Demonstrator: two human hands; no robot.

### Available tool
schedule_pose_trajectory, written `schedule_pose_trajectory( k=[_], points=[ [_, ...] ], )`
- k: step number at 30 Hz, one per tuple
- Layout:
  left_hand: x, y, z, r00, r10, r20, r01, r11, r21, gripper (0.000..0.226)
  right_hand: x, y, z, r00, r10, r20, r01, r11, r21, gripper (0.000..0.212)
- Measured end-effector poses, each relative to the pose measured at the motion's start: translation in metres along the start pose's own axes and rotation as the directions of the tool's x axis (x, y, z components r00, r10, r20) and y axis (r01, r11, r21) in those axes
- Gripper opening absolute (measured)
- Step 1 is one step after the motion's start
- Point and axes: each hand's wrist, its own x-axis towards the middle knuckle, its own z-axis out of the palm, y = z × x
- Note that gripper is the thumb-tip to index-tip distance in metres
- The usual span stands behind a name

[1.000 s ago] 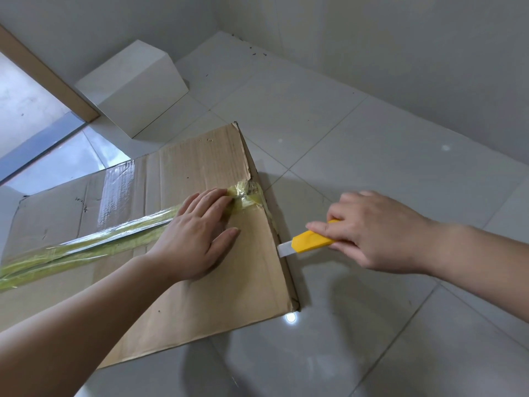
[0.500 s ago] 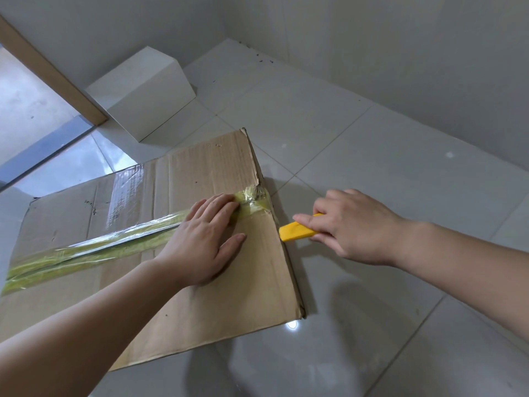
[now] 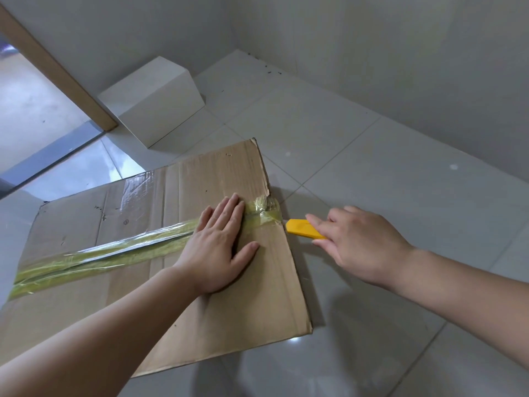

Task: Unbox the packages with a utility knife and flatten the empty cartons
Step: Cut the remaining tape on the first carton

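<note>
One brown carton point(image 3: 177, 253) lies on the pale tiled floor point(image 3: 372, 167), its top seam covered by a strip of yellowish tape point(image 3: 108, 253) running from the left side to the right edge. Beyond its far edge a white box point(image 3: 157, 101) sits against the wall. The left hand point(image 3: 217, 247) presses flat on the carton over the tape, fingers straight and together, thumb spread aside. The right hand point(image 3: 357, 242) grips a yellow utility knife point(image 3: 302, 228), fingers curled round its handle, its tip at the carton's right edge just beside the tape end; the blade cannot be made out.
</note>
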Motion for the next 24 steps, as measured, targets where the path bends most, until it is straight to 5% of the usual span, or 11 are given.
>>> schedule_pose_trajectory(
  k=[14, 17, 24],
  points=[
    [-0.003, 0.000, 0.004, 1.000, 0.015, -0.002, -0.015, 1.000, 0.025, 0.082, 0.023, -0.001, -0.008, 0.994, 0.107, 0.005, -0.107, 0.994, -0.018, 0.043],
    [-0.003, 0.000, 0.005, 1.000, 0.014, -0.001, -0.014, 1.000, 0.025, 0.082, 0.047, 0.009, -0.013, 0.971, 0.204, 0.127, -0.205, 0.979, -0.008, 0.044],
    [-0.002, 0.000, 0.003, 1.000, 0.012, -0.012, -0.012, 1.000, -0.003, 0.082, 0.022, 0.002, -0.010, 0.993, 0.080, 0.085, -0.083, 0.996, 0.035, 0.046]
  ],
)
